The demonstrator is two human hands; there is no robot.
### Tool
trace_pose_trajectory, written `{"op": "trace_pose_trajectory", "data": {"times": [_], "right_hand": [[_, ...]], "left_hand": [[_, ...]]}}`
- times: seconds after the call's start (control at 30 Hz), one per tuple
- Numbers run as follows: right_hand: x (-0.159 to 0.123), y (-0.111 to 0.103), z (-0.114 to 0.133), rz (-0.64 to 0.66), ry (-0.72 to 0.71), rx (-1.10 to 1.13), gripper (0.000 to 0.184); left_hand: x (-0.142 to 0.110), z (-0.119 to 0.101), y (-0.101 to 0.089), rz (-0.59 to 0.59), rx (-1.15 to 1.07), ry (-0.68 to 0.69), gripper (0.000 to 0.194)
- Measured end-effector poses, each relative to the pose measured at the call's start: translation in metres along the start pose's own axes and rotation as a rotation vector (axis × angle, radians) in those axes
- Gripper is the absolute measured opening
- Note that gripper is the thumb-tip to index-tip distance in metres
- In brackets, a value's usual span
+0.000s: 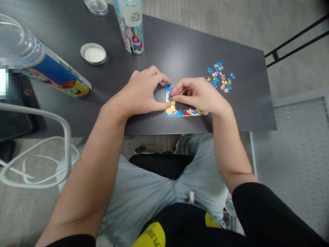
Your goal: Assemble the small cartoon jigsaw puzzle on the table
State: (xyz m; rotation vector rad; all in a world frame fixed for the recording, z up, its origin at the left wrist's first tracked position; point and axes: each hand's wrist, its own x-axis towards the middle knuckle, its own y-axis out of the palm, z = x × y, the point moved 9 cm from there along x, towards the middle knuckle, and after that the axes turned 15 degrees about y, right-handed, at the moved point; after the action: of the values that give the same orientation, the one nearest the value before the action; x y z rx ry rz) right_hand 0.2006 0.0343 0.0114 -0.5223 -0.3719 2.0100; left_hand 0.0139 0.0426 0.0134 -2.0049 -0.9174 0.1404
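A partly joined jigsaw puzzle (183,112) lies near the table's front edge, with a left column and a bottom row of colourful pieces. My left hand (144,90) spans its left side, thumb resting on the lower left pieces and index finger at the top corner. Over the left column, my right hand (196,93) is closed in a pinch, its fingertips on a small jigsaw piece (171,97) that they mostly cover. Loose jigsaw pieces (218,73), several of them blue, pink and yellow, are scattered beyond my right hand.
On the dark table (246,103) stand a printed clear bottle (135,32) at the back and a larger cartoon-printed container (61,70) at left. A round lid (94,54) lies between them, another clear lid (97,7) behind. A white cable (65,137) loops at lower left.
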Motion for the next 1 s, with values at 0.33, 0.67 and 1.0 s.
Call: {"op": "trace_pose_trajectory", "data": {"times": [0.33,0.67,1.0], "right_hand": [[-0.001,-0.003,0.005,-0.049,-0.004,-0.112,0.027],[-0.002,-0.002,0.007,-0.05,-0.097,-0.254,0.014],[-0.013,-0.044,0.014,-0.273,-0.06,-0.226,0.033]], "left_hand": [[0.001,0.001,0.001,-0.009,-0.016,0.005,0.058],[0.001,0.001,0.001,-0.003,-0.015,0.007,0.06],[0.0,-0.003,0.0,0.006,0.013,0.001,0.059]]}}
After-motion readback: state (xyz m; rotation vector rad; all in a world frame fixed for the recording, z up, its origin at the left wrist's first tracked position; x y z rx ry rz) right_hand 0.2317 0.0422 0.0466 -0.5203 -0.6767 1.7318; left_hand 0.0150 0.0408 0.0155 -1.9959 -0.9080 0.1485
